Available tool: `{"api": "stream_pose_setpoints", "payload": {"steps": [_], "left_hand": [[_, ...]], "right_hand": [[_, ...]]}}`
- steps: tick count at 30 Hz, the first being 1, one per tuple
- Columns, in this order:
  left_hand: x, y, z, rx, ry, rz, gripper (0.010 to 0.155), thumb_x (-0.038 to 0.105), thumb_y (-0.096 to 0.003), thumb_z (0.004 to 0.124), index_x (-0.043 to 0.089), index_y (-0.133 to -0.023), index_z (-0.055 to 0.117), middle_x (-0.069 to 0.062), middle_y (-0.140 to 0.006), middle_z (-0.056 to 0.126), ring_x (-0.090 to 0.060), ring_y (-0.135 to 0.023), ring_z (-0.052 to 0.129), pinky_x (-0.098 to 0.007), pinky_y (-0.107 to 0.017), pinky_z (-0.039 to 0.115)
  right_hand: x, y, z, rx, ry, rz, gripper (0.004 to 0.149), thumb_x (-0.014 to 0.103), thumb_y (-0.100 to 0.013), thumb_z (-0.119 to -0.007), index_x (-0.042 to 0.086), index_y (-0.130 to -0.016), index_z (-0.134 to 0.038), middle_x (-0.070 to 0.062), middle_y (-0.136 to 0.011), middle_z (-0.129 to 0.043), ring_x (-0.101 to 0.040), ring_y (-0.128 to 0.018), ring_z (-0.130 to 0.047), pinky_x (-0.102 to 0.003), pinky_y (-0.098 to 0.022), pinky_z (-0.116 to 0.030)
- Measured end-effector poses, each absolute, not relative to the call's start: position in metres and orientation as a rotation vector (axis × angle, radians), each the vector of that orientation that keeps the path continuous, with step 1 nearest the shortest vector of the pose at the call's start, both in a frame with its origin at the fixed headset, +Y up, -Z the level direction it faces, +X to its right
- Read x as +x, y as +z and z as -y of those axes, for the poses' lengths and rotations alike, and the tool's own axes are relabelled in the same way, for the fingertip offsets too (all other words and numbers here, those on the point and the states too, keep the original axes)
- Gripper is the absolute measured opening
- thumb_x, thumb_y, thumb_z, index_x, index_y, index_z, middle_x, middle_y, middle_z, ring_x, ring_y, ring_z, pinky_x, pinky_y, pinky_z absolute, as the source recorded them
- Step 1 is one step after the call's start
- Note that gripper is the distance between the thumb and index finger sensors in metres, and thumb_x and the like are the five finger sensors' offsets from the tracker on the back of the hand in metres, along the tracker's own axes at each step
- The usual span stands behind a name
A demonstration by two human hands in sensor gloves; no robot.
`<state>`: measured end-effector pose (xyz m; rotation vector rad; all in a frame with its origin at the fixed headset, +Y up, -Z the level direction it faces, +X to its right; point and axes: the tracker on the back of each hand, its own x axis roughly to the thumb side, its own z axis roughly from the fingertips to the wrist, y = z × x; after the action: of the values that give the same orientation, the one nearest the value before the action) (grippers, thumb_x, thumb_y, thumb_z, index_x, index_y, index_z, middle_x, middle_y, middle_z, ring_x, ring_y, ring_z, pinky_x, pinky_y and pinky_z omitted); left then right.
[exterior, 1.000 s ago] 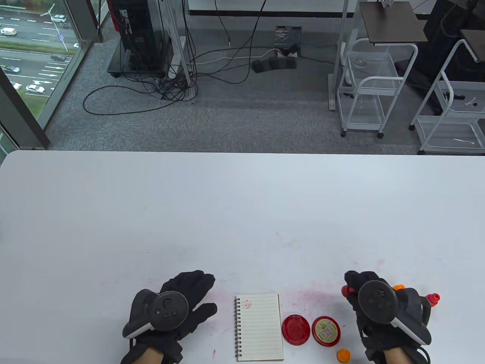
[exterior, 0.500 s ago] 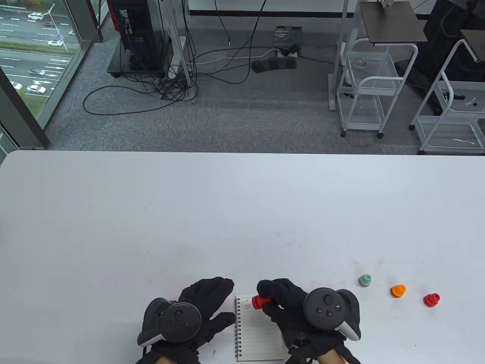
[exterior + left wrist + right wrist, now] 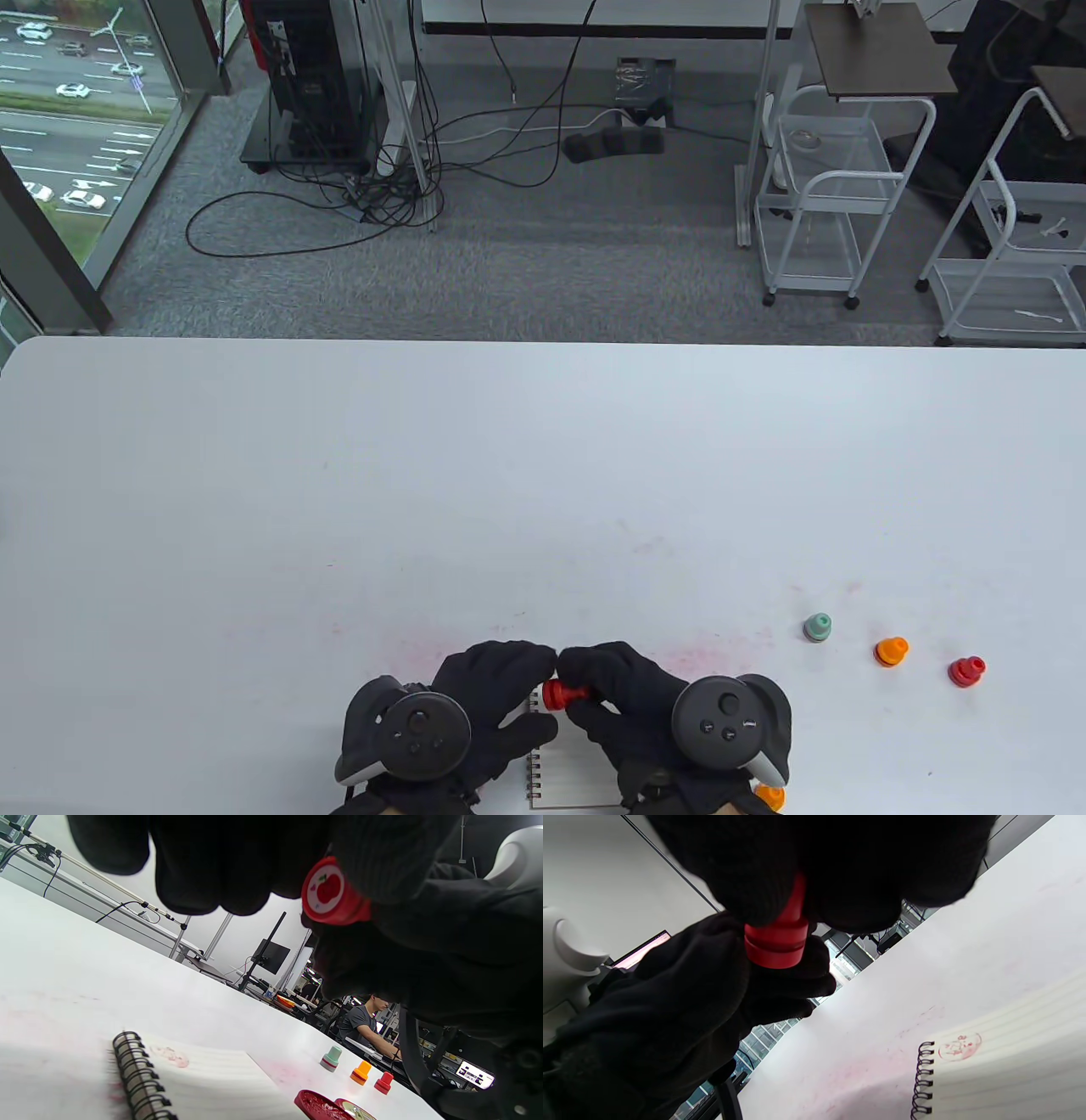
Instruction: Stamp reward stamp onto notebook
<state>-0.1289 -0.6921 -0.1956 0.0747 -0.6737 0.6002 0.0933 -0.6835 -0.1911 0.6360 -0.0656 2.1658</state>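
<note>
My right hand [image 3: 587, 692] grips a red reward stamp [image 3: 556, 694] by its narrow handle and holds it sideways just above the notebook [image 3: 564, 777]. My left hand [image 3: 536, 692] curls its thumb and fingers at the stamp's wide end [image 3: 775, 942] and touches it. An apple sticker on that end [image 3: 327, 890] faces the left wrist view. The spiral notebook [image 3: 199, 1082] lies open on the table, mostly hidden under both hands in the table view. A faint red print [image 3: 960, 1046] sits at its top left corner.
A green stamp [image 3: 817, 627], an orange stamp [image 3: 891, 652] and a second red stamp [image 3: 966, 671] stand in a row to the right. A red ink pad [image 3: 318, 1106] lies beside the notebook. An orange piece [image 3: 770, 796] shows at the bottom edge. Pink ink smears mark the table.
My right hand has carried the red stamp from the right side over to the notebook's top. My left hand has moved right and closed in on the stamp's wide end.
</note>
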Motion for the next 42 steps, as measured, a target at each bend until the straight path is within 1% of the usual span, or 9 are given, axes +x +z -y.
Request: {"api": "stream_pose_setpoints", "payload": {"steps": [10,16,22,28,30,32,35,37,42], "left_hand": [[-0.126,-0.201,0.695,-0.032,0.674,0.678,0.065,0.042,-0.0434,0.082,0.009,-0.099,0.076,-0.014,-0.093,0.087,-0.036,-0.082,0.091,-0.061,-0.065,0.073],[-0.128,-0.202,0.694,-0.030,0.652,0.664,0.064,0.039,-0.0431,0.082,0.008,-0.099,0.075,-0.014,-0.093,0.086,-0.035,-0.081,0.092,-0.061,-0.065,0.074],[-0.140,-0.209,0.700,-0.048,0.598,0.626,0.065,0.037,-0.0409,0.087,0.011,-0.099,0.076,-0.012,-0.092,0.087,-0.032,-0.080,0.093,-0.061,-0.065,0.074],[-0.149,-0.218,0.715,-0.152,0.472,0.575,0.063,0.035,-0.0416,0.088,0.017,-0.101,0.077,-0.010,-0.096,0.085,-0.033,-0.085,0.090,-0.061,-0.067,0.073],[-0.148,-0.221,0.722,-0.206,0.395,0.556,0.062,0.035,-0.0427,0.088,0.024,-0.103,0.077,-0.011,-0.102,0.081,-0.037,-0.092,0.084,-0.062,-0.068,0.070],[-0.148,-0.224,0.730,-0.231,0.335,0.562,0.062,0.036,-0.0421,0.088,0.026,-0.102,0.079,-0.011,-0.105,0.078,-0.038,-0.094,0.081,-0.063,-0.069,0.068],[-0.150,-0.228,0.741,-0.310,0.285,0.533,0.062,0.038,-0.0423,0.087,0.027,-0.103,0.080,-0.014,-0.111,0.069,-0.043,-0.100,0.070,-0.065,-0.071,0.062],[-0.153,-0.230,0.744,-0.316,0.272,0.521,0.062,0.038,-0.0426,0.087,0.028,-0.103,0.080,-0.015,-0.116,0.059,-0.045,-0.103,0.062,-0.065,-0.073,0.058],[-0.157,-0.232,0.746,-0.302,0.228,0.510,0.062,0.040,-0.0425,0.086,0.030,-0.103,0.080,-0.014,-0.118,0.054,-0.046,-0.104,0.056,-0.065,-0.074,0.055]], "right_hand": [[0.090,-0.190,0.683,0.660,2.197,0.103,0.047,0.024,-0.041,-0.089,0.019,-0.086,-0.078,-0.012,-0.085,-0.085,-0.030,-0.063,-0.095,-0.050,-0.050,-0.084],[0.092,-0.188,0.681,0.639,2.204,0.143,0.047,0.023,-0.041,-0.089,0.020,-0.086,-0.077,-0.012,-0.085,-0.085,-0.030,-0.063,-0.095,-0.050,-0.050,-0.084],[0.103,-0.189,0.680,0.593,2.170,0.165,0.047,0.023,-0.041,-0.089,0.019,-0.086,-0.077,-0.012,-0.085,-0.084,-0.031,-0.063,-0.095,-0.050,-0.050,-0.083],[0.105,-0.189,0.679,0.586,2.169,0.176,0.046,0.023,-0.042,-0.088,0.019,-0.086,-0.077,-0.012,-0.085,-0.085,-0.031,-0.063,-0.094,-0.050,-0.050,-0.083],[0.104,-0.189,0.679,0.590,2.178,0.175,0.046,0.024,-0.042,-0.088,0.019,-0.087,-0.077,-0.012,-0.085,-0.085,-0.031,-0.063,-0.094,-0.050,-0.050,-0.083],[0.104,-0.189,0.680,0.594,2.182,0.170,0.046,0.024,-0.042,-0.088,0.019,-0.087,-0.077,-0.013,-0.086,-0.085,-0.031,-0.063,-0.094,-0.050,-0.050,-0.083],[0.103,-0.188,0.680,0.603,2.199,0.163,0.046,0.024,-0.042,-0.088,0.019,-0.087,-0.078,-0.013,-0.085,-0.085,-0.031,-0.063,-0.095,-0.050,-0.050,-0.083],[0.104,-0.188,0.680,0.605,2.202,0.159,0.046,0.024,-0.042,-0.088,0.019,-0.087,-0.078,-0.013,-0.085,-0.085,-0.031,-0.063,-0.095,-0.050,-0.050,-0.084],[0.105,-0.189,0.680,0.602,2.201,0.153,0.046,0.023,-0.042,-0.088,0.019,-0.087,-0.078,-0.013,-0.085,-0.085,-0.031,-0.063,-0.095,-0.050,-0.050,-0.084]]}}
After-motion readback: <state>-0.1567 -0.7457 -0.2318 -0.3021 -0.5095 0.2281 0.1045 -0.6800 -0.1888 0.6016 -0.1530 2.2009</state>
